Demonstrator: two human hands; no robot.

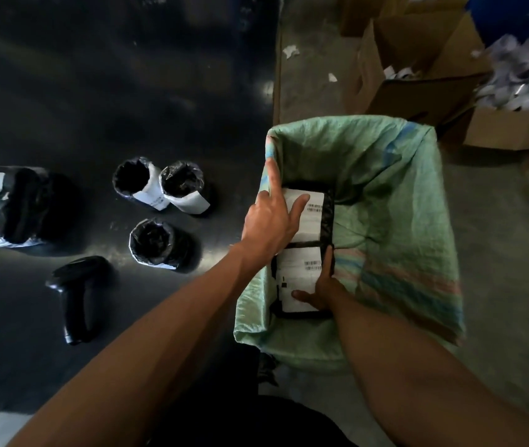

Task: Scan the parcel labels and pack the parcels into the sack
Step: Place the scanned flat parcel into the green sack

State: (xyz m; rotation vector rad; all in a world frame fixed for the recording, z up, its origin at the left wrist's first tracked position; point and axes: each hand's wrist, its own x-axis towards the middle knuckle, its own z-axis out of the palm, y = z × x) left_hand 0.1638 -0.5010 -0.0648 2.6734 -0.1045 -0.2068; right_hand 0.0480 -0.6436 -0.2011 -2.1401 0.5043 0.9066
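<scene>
Right hand [321, 293] gripping near parcel [298, 279] flat in sack [395, 201] | left hand [272, 217] loose-fingered, steadying far parcel [310, 217], holding rim wide | scanner [77, 298], four parcels waiting on counter [127, 75]

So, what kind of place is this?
Probably a parcel sorting or dispatch area: labelled parcels on a dark table, a handheld barcode scanner, a woven sack being filled, and cardboard boxes of paper scraps.

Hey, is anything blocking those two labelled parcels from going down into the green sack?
Nothing visible does. Both parcels, the far parcel and the near parcel, are already inside the open mouth of the green sack. The left hand rests on the far one; the right hand grips the near one.
</scene>
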